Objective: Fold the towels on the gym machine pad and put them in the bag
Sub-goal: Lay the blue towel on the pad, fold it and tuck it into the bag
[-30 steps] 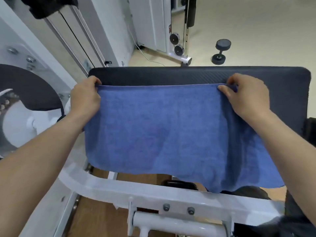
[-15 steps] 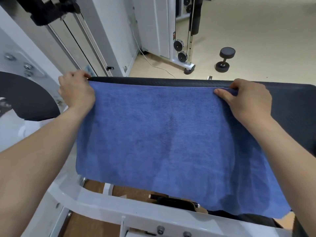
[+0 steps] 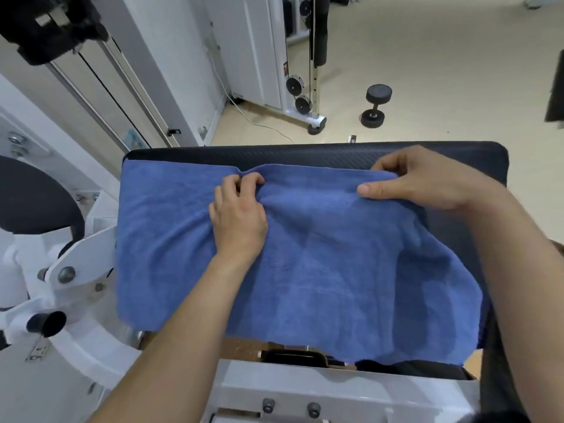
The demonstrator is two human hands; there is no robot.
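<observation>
A blue towel (image 3: pixel 335 270) lies spread over the black gym machine pad (image 3: pixel 320 154), its near edge hanging off. The left hand (image 3: pixel 238 215) pinches the far hem mid-width; the right hand (image 3: pixel 427 181) pinches the far right corner (no bag visible). Best to match corners squarely before creasing.

Blue towel (image 3: pixel 320 270) on black pad (image 3: pixel 335 155)

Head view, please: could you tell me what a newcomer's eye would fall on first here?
A blue towel fills the middle, spread over the black machine pad with its near edge hanging off. The left hand pinches its far edge near the middle and the right hand grips its far right corner. Beyond, a black dumbbell sits on the pale floor.
</observation>
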